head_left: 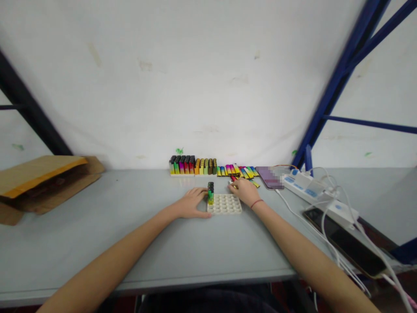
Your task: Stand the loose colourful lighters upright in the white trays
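A small white tray with round holes (228,205) lies on the grey table. One green lighter with a black top (210,194) stands upright in its far left corner. My left hand (192,202) rests flat on the table against the tray's left edge, fingers stretched out. My right hand (243,191) is just beyond the tray's far right corner, fingers curled over a red lighter (233,178) among loose coloured lighters (239,171). Filled trays of upright lighters (192,165) stand at the wall.
A torn brown cardboard box (42,180) lies at the left. A phone (269,178), white power strips (309,188) with cables and a second phone (348,242) sit at the right. Blue shelf posts (329,91) rise at the right.
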Demonstrator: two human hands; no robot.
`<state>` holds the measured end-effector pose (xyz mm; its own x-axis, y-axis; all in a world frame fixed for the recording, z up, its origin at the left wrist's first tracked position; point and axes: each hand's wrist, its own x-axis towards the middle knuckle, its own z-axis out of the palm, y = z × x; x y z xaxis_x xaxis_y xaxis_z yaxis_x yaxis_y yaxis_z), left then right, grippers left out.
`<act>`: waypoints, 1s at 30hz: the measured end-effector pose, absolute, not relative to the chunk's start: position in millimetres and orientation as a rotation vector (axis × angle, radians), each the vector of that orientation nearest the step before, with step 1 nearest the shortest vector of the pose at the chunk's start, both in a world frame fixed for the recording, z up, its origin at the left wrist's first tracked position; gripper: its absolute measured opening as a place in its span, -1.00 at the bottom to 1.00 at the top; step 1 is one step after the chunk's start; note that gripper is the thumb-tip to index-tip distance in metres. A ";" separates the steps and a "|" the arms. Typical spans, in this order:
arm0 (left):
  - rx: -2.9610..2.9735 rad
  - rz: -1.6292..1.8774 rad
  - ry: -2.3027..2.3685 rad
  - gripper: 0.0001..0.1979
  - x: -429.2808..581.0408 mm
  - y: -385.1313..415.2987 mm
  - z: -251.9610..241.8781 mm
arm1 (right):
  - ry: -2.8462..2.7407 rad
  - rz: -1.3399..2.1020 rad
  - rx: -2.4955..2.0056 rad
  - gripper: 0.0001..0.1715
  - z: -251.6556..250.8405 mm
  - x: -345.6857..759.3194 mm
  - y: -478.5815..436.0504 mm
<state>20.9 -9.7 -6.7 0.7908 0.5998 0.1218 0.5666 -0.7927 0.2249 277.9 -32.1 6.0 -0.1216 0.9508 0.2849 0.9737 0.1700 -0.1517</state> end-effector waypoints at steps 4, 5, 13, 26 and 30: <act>2.809 0.270 0.932 -0.18 21.0 -9.8 -6.9 | -2.039 -0.087 -1.977 -0.73 10.2 269.1 -38.9; 2.811 0.266 0.936 -0.18 21.1 -9.7 -6.8 | -2.023 -0.086 -2.012 -0.73 10.9 267.5 -39.6; 2.821 0.240 0.943 -0.18 21.4 -10.1 -6.2 | -2.028 0.018 -1.874 -0.77 6.5 272.6 -32.1; 2.806 0.300 0.895 -0.20 20.2 -9.2 -7.3 | -1.735 0.294 -1.402 -0.54 3.7 267.4 -33.7; 2.811 0.305 0.894 -0.20 20.2 -8.7 -8.0 | -1.696 0.400 -1.282 -0.57 6.0 265.6 -36.1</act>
